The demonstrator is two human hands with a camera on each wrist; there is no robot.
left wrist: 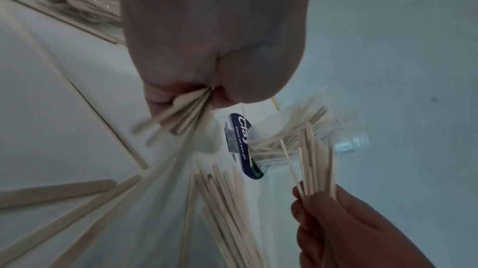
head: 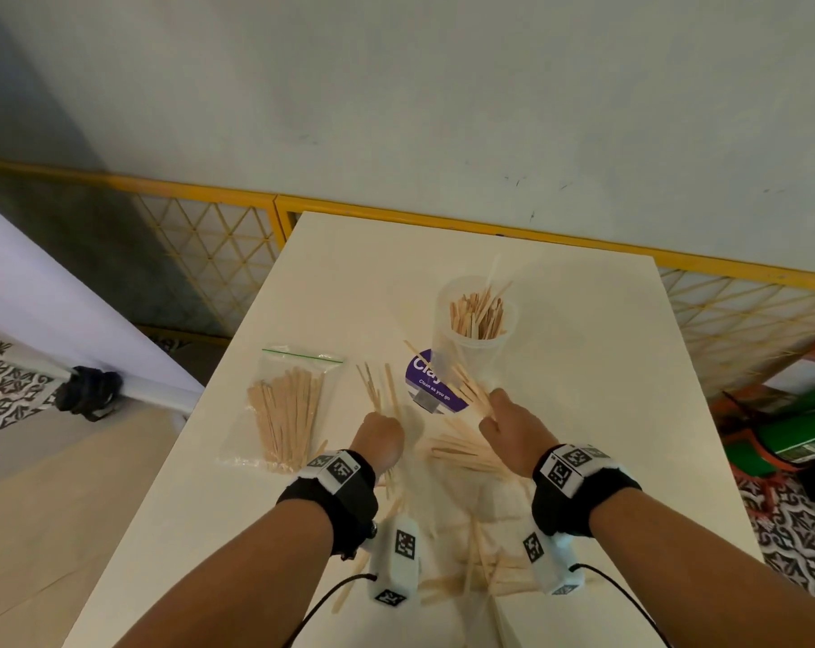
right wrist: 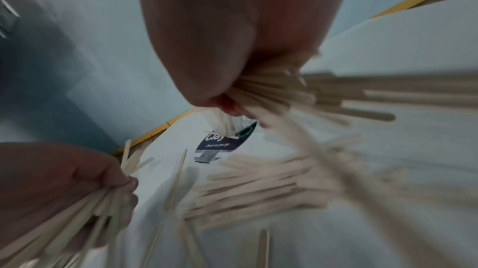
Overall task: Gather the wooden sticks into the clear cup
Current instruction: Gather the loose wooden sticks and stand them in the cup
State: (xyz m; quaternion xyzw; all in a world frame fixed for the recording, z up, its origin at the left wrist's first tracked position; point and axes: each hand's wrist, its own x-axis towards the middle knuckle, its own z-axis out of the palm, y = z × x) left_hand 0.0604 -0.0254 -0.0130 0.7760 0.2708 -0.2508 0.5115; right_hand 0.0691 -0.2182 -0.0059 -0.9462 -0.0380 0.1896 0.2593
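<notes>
A clear cup [head: 478,341] stands at the middle of the white table [head: 583,367], with several wooden sticks [head: 478,313] upright in it. My left hand [head: 380,439] grips a bunch of sticks [head: 377,383] that fan out above the fist; the left wrist view shows this bunch [left wrist: 186,113] clamped in the fist. My right hand [head: 508,425] grips another bunch [head: 466,388], close below the cup. Between the hands lie loose sticks [head: 461,453], and more [head: 480,568] lie nearer me under my wrists.
A zip bag of sticks [head: 286,413] lies left of my left hand. A purple round sticker [head: 431,381] is on the table in front of the cup. A yellow lattice rail [head: 237,245] runs behind the table, and green and orange items [head: 798,432] sit at the right.
</notes>
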